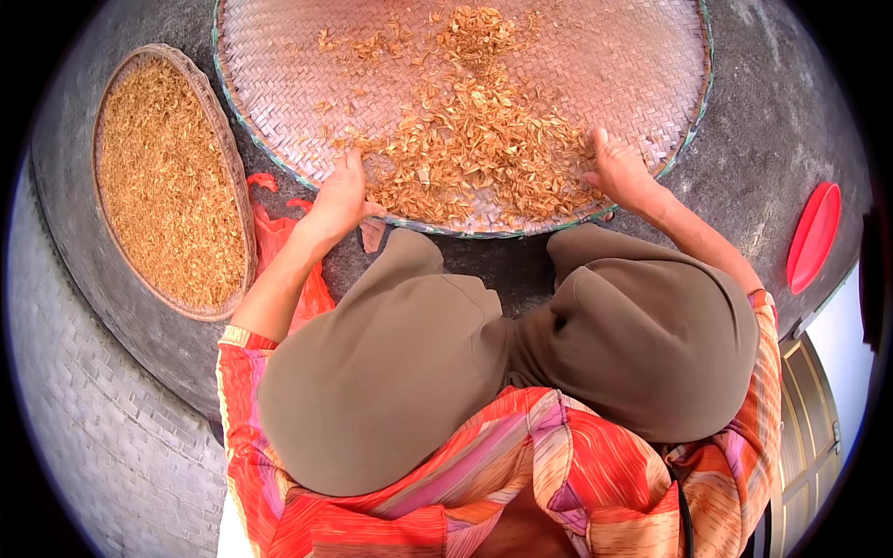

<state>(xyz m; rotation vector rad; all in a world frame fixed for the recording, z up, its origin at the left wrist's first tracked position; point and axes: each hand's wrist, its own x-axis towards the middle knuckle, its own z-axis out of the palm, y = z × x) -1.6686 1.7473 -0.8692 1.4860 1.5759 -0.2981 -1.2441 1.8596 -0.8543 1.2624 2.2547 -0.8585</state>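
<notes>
- Large round woven tray [614,56] lay before the seated person, its near rim just beyond the knees; far edge ran out of my view.
- Left hand [337,200]: curled closed about the near-left rim; some fingers out of sight, so their exact bend could not be told.
- Right hand [625,175]: closed in the same way on the near-right rim, tips over the inner side; remaining fingers hidden.
- Golden-brown dry flakes [493,139]: heaped loosely between the hands, trailing away toward the far side, a few scattered left.
- Smaller woven basket [218,121], at left on the dark ground [763,121]: spread full with finer-looking yellow-brown flakes [167,186].
- Red plastic bag [272,237]: crumpled between basket and left forearm, partly covered.
- Red dish-like piece [815,238]: well apart, at right.
</notes>
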